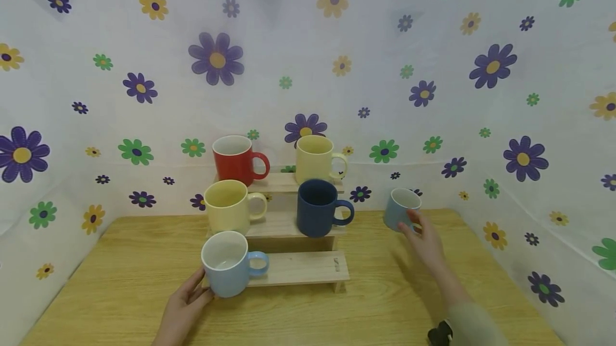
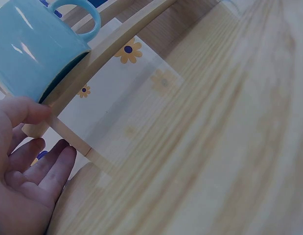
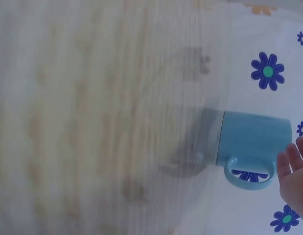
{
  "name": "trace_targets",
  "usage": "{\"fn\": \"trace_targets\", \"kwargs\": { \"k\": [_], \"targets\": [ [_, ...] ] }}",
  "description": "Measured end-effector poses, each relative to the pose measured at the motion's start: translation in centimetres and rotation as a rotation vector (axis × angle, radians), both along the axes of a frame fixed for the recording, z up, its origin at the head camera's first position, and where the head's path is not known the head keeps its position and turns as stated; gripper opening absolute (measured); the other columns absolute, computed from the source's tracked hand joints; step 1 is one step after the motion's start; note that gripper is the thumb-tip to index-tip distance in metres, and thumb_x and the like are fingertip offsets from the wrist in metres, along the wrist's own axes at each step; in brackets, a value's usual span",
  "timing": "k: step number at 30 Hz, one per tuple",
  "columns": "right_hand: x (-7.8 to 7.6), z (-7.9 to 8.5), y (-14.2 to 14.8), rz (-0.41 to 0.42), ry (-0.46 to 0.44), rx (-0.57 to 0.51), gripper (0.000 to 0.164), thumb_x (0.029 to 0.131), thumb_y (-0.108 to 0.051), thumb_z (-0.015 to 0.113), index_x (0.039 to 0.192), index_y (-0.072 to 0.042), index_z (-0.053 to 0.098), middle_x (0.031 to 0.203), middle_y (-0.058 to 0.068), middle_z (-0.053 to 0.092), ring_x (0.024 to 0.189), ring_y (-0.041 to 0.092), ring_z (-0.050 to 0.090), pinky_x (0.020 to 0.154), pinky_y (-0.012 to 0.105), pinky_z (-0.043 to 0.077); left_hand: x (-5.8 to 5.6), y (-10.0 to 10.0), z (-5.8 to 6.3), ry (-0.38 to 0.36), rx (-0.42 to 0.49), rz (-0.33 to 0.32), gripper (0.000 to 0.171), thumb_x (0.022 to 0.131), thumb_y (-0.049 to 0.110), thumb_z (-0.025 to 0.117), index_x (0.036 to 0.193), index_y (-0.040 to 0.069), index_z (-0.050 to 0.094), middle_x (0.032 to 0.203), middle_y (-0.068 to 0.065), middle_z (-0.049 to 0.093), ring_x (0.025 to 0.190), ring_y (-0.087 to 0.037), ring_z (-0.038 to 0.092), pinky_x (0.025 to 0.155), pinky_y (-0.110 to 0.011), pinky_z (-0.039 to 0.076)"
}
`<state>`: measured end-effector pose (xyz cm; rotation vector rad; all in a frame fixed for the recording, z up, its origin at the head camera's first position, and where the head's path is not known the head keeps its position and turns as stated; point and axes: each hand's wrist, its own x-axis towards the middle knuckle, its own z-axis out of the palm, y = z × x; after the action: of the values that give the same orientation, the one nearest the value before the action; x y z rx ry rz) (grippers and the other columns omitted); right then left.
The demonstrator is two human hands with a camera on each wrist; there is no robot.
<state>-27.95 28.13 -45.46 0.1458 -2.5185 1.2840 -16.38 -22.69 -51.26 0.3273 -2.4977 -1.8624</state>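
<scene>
A light blue mug (image 1: 225, 276) stands on the left end of the lowest shelf of a wooden rack (image 1: 303, 268), its handle to the right. Beside it my left hand (image 1: 185, 300) holds the shelf's end, thumb by the mug's base and the other fingers bent below, as the left wrist view (image 2: 29, 156) shows. Off to the right, my right hand (image 1: 423, 239) pinches a second light blue mug (image 1: 397, 211) near its rim. In the right wrist view that mug (image 3: 254, 139) is upright, its handle turned down in the frame and fingertips right at the rim.
Above on the rack stand a pale yellow mug (image 1: 226, 209) and a dark blue mug (image 1: 315, 212) on the middle shelf. A red mug (image 1: 233, 161) and another pale yellow mug (image 1: 313, 161) occupy the top. Flowered cloth (image 1: 366, 57) hangs behind the wooden table (image 1: 130, 276).
</scene>
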Motion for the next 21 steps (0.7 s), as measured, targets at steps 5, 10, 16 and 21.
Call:
{"fn": "trace_targets", "kwargs": {
  "k": [5, 10, 16, 21],
  "targets": [
    [-1.2, 0.0, 0.9, -0.051, -0.033, 0.004, 0.059, 0.106, -0.013, 0.061, 0.151, 0.014, 0.034, 0.151, 0.038, 0.039, 0.139, 0.053, 0.039, 0.116, 0.062, 0.035, 0.0, 0.0, -0.1, 0.0, 0.015, 0.005, 0.067, 0.101, 0.016, 0.068, 0.159, 0.001, 0.036, 0.163, -0.02, 0.034, 0.139, -0.041, 0.05, 0.097, -0.016, 0.049],
    [-2.0, 0.0, 1.6, -0.068, -0.034, 0.014, 0.064, 0.106, -0.015, 0.06, 0.153, 0.015, 0.029, 0.153, 0.038, 0.034, 0.142, 0.055, 0.034, 0.119, 0.062, 0.03, -0.1, 0.0, -0.2, -0.003, 0.017, 0.007, 0.067, 0.101, 0.016, 0.067, 0.159, 0.001, 0.036, 0.163, -0.019, 0.034, 0.14, -0.042, 0.049, 0.103, -0.026, 0.05],
    [-3.0, 0.0, 1.9, -0.077, -0.011, -0.016, 0.062, 0.104, -0.008, 0.061, 0.151, 0.018, 0.03, 0.151, 0.039, 0.033, 0.139, 0.055, 0.035, 0.118, 0.062, 0.032, 0.0, 0.0, 0.0, -0.004, 0.013, 0.008, 0.067, 0.101, 0.016, 0.068, 0.159, 0.001, 0.036, 0.163, -0.02, 0.035, 0.138, -0.041, 0.051, 0.104, -0.027, 0.049],
    [-3.6, -0.1, 2.0, -0.129, 0.017, 0.005, 0.059, 0.102, -0.007, 0.063, 0.148, 0.018, 0.036, 0.148, 0.038, 0.039, 0.134, 0.053, 0.041, 0.114, 0.062, 0.036, 0.0, 0.0, 0.0, 0.005, 0.021, 0.012, 0.068, 0.1, 0.015, 0.07, 0.158, 0.001, 0.037, 0.161, -0.02, 0.038, 0.123, -0.017, 0.062, 0.093, -0.012, 0.047]
  ]
}}
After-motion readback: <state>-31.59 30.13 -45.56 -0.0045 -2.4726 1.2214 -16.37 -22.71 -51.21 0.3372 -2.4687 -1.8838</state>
